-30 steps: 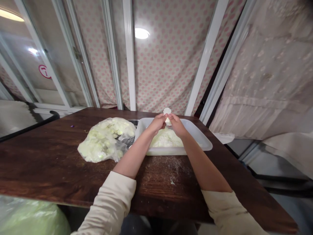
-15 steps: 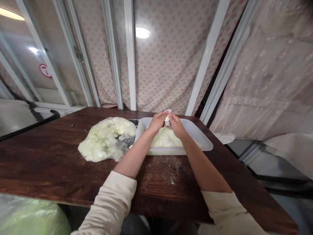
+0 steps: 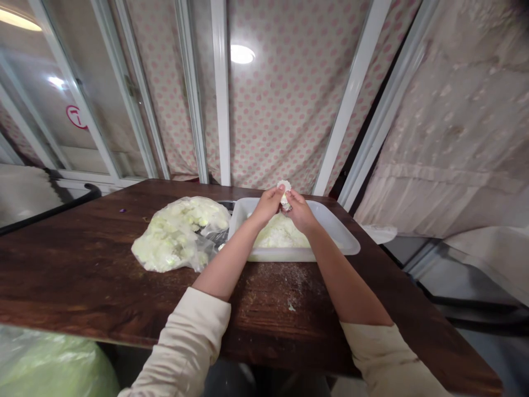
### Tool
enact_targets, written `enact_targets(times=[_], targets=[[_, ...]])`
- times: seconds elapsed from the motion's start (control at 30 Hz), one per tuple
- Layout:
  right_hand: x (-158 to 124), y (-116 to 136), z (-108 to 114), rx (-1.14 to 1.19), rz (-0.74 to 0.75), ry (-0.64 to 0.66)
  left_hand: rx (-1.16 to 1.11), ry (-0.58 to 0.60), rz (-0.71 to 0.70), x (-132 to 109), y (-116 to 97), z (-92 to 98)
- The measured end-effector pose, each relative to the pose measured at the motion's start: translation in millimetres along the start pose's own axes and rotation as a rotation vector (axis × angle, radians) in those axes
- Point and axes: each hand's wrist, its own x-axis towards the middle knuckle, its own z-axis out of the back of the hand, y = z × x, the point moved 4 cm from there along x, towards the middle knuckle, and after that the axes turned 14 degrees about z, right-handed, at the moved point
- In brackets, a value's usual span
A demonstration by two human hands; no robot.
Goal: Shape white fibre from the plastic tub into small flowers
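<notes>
Both hands meet above the white plastic tray (image 3: 339,231) at the far side of the dark wooden table (image 3: 82,275). My left hand (image 3: 268,203) and my right hand (image 3: 300,210) pinch a small white cauliflower floret (image 3: 283,187) between their fingertips, held just over the tray. A heap of white cauliflower pieces (image 3: 280,234) lies in the tray under the hands. Left of the tray sits a clear plastic bag of pale green-white florets (image 3: 176,234), untouched.
White crumbs (image 3: 291,278) are scattered on the table in front of the tray. A second bag of pale green produce (image 3: 49,364) sits below the table's near left edge. Window frames and a dotted curtain stand behind the table. Floor drops off at the right.
The floret dipped between the fingers half a second ago and now shows above them again. Both hands stay over the tray, shifted very slightly upward.
</notes>
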Motion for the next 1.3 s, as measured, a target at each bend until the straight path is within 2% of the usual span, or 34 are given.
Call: enact_targets(times=[0.27,0.63,0.73,0.87,0.97,1.03,1.17,1.3], targets=[[1,1,7,-0.062,-0.009,-0.102,-0.002,0.052,0.052,5,6,-3.6],[0,3,6,-0.034,-0.028,-0.099,-0.01,0.085,0.109,-2,2,-6.5],[0,0,7,-0.06,-0.078,-0.075,0.026,0.096,0.13,0,6,-6.2],[-4,-6,6,-0.107,-0.179,-0.036,0.047,0.068,0.238,4,13,-1.3],[-5,-8,4,-0.097,-0.164,-0.01,-0.039,0.088,0.382,3,16,1.6],[-5,-8,2,-0.08,-0.143,0.019,-0.108,0.088,0.429,2,15,2.9],[-4,-10,0,-0.032,-0.151,0.071,-0.089,0.042,0.364,2,11,4.5],[-6,-10,1,-0.017,-0.214,0.039,-0.007,0.011,0.324,1,12,3.9]])
